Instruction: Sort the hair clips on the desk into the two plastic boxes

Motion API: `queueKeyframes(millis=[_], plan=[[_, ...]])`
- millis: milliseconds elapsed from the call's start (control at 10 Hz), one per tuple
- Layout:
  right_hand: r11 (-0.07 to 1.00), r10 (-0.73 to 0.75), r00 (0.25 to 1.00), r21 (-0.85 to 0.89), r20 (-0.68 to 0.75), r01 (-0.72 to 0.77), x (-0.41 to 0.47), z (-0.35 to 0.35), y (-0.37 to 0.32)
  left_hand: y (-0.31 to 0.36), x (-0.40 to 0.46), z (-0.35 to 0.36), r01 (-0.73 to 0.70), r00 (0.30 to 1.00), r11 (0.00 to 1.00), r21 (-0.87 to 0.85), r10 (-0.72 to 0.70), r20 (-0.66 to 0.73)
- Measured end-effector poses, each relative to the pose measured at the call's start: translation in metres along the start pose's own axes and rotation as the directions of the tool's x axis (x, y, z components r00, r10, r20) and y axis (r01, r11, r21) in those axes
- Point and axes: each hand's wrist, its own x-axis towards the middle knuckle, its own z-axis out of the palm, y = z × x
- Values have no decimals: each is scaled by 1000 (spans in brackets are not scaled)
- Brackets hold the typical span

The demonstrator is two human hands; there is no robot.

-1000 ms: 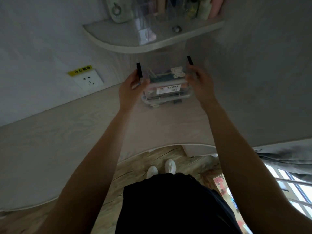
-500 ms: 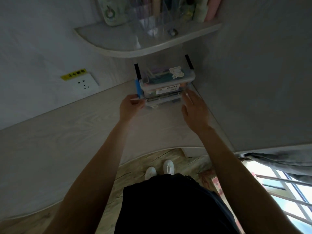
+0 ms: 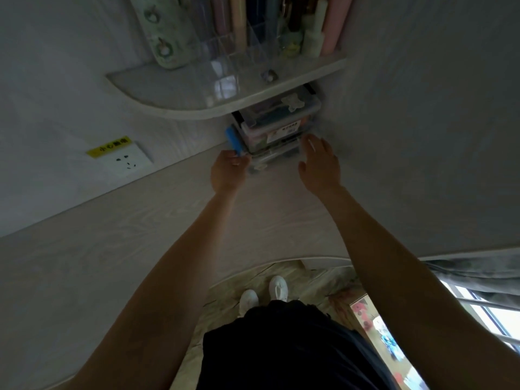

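Stacked clear plastic boxes (image 3: 277, 128) sit under the white corner shelf (image 3: 225, 91). Left hand (image 3: 228, 171) curls at the blue latch (image 3: 234, 141); right hand (image 3: 319, 161) is flat-open. Pushing should be even, so the stack stays straight.

Yellow sticker (image 3: 109, 146) on the wall, just above the white socket (image 3: 127, 161) — dark characters printed there, too blurred to read. White label (image 3: 282, 132) on the front of the upper plastic box (image 3: 277, 119) — small print and a coloured mark, also unreadable. Nothing else lettered in view.
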Motion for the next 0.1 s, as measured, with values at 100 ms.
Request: queueKeyframes(millis=[100], plan=[[995, -22, 1000, 94, -20, 24, -5, 3, 3, -5, -2, -2, 21, 1000, 994, -104, -19, 20]])
